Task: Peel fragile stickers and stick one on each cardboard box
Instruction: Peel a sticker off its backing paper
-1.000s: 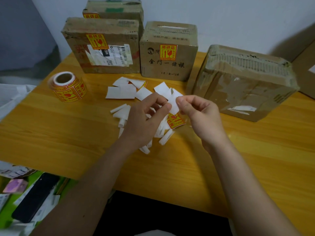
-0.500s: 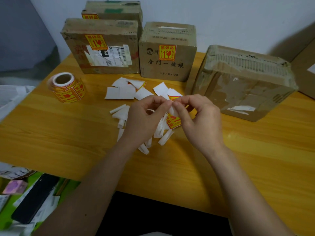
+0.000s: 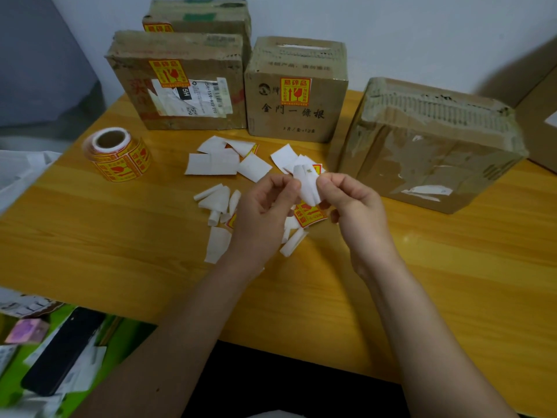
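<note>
Over the middle of the wooden table (image 3: 120,236), my left hand (image 3: 262,215) and my right hand (image 3: 355,206) pinch one fragile sticker (image 3: 309,212) between them. Its white backing (image 3: 307,185) curls up between my fingertips, and the yellow-red printed part hangs below. A roll of stickers (image 3: 117,153) stands at the left. Three cardboard boxes at the back carry a sticker: the rear box (image 3: 211,19), the left box (image 3: 177,82) and the middle box (image 3: 297,92). The taped box (image 3: 428,143) on the right shows no sticker.
Loose white backing scraps (image 3: 217,164) lie scattered ahead of my hands, with curled ones (image 3: 217,200) near my left hand. Another box (image 3: 542,116) stands at the far right edge. Below the table's left edge lie a black phone (image 3: 60,354) and papers.
My hands have pulled slightly apart and risen. The white backing now curls up between the fingertips, peeled further from the sticker.
</note>
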